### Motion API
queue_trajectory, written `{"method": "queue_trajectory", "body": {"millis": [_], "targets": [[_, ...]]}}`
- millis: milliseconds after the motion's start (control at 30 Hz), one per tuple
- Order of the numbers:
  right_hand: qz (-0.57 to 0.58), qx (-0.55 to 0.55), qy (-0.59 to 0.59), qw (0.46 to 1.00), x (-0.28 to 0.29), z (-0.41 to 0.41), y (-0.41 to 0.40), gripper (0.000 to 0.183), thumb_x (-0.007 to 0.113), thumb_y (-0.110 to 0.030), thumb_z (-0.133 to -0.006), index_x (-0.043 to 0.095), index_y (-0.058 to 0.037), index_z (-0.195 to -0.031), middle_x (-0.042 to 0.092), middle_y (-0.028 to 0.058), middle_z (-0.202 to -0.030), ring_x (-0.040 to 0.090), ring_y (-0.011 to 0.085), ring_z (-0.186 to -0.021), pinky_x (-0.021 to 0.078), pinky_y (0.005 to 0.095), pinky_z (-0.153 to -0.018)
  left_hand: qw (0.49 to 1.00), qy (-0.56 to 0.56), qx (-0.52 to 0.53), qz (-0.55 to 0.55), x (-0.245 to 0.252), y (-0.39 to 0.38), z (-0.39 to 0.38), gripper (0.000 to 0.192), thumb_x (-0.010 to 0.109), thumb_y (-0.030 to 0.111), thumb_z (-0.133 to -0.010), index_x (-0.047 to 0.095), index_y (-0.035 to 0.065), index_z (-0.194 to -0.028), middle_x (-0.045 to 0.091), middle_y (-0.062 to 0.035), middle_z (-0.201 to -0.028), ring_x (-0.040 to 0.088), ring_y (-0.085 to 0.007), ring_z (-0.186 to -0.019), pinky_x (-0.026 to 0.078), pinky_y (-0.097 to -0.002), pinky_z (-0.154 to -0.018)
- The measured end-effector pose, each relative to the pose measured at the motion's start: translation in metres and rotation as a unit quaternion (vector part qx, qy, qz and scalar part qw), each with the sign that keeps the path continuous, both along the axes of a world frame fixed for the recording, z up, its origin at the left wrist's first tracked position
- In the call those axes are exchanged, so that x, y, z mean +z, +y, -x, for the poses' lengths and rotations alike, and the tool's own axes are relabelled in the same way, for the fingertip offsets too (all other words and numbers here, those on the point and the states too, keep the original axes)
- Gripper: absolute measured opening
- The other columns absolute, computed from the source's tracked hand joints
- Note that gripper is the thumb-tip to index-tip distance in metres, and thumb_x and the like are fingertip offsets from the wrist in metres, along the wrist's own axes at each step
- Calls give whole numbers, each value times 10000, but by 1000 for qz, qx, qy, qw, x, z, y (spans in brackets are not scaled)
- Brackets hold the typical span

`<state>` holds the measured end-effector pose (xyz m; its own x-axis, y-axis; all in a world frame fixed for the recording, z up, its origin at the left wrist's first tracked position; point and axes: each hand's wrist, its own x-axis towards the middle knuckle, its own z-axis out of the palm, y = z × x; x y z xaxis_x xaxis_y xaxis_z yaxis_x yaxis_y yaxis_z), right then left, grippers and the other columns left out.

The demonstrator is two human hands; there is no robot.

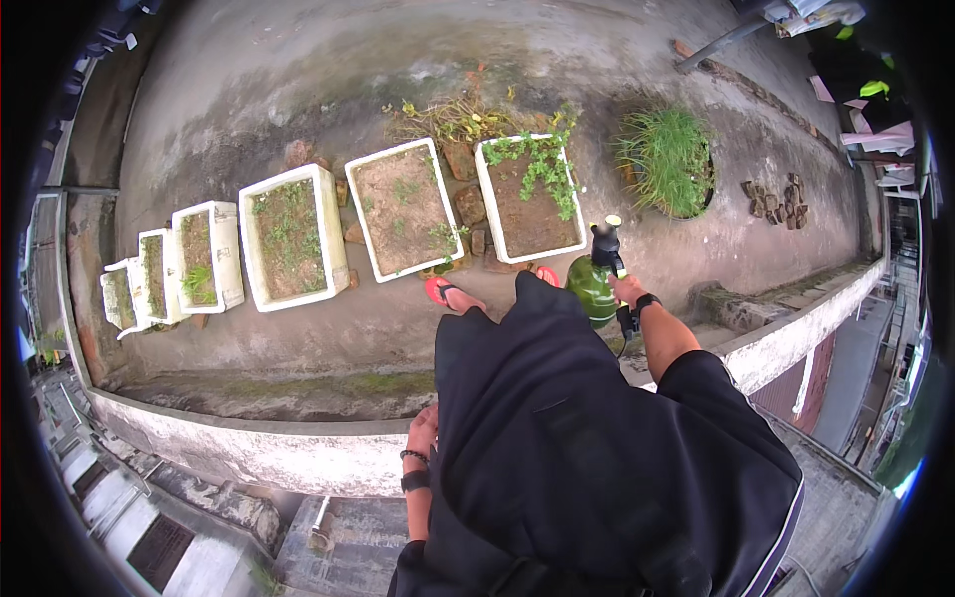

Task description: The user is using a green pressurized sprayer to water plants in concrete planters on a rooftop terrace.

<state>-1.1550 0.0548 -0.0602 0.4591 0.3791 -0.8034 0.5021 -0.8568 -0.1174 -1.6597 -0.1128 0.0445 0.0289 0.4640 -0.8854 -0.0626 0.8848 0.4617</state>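
Observation:
A translucent green pump sprayer (592, 289) with a black head hangs beside my right leg, and my right hand (629, 289) is shut on its handle. My left hand (424, 427) hangs at my left side, in front of the whitewashed parapet in this view; its fingers are partly hidden by my dark clothing. Just ahead of my feet stands a white foam planter (504, 257) of soil, with a leafy green plant along its far and right sides. Another foam planter (384, 277) beside it holds mostly bare soil and a few small weeds.
More foam planters (250, 246) continue leftward. A round pot of grassy plants (666, 160) and dark clods (776, 203) lie to the right. Bricks and stones (469, 204) sit between planters. A low parapet (246, 451) edges the roof behind me. A pole (720, 46) rises far right.

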Motion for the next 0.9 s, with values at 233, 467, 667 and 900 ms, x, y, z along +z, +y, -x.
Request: {"method": "queue_trajectory", "body": {"millis": [233, 467, 667, 900], "targets": [[-2, -78, 18, 997, -5, 51, -19, 395, 505, -375, -798, 555, -2, -680, 552, 71, -570, 549, 167, -491, 448, 327, -480, 998, -31, -34, 31, 22, 23, 40, 307, 488, 146, -814, 498, 0, -1084, 599, -59, -888, 574, -167, -768, 444, -272, -695], [-25, -157, 64, 985, -19, 75, -34, 370, 499, -343, -809, 544, -3, -670, 547, 77, -563, 545, 182, -485, 437, 341, -470, 995, -23, -89, 24, 29, 23, 60, 322, 495, 144, -800, 494, 4, -1090, 595, -71, -895, 571, -185, -776, 444, -283, -701], [-28, -154, 61, 986, -11, 89, -32, 372, 495, -338, -810, 556, 8, -688, 551, 96, -557, 549, 197, -484, 423, 366, -485, 991, -14, -129, 11, 47, 28, 69, 335, 502, 142, -788, 491, 8, -1094, 593, -81, -902, 568, -200, -783, 443, -292, -706], [-17, -182, 61, 981, -27, 80, -34, 388, 477, -362, -809, 576, -18, -658, 566, 92, -557, 554, 194, -507, 447, 346, -533, 976, 9, -214, -40, 75, 45, 58, 352, 509, 140, -773, 488, 12, -1100, 589, -94, -909, 566, -218, -791, 443, -303, -712]]}}
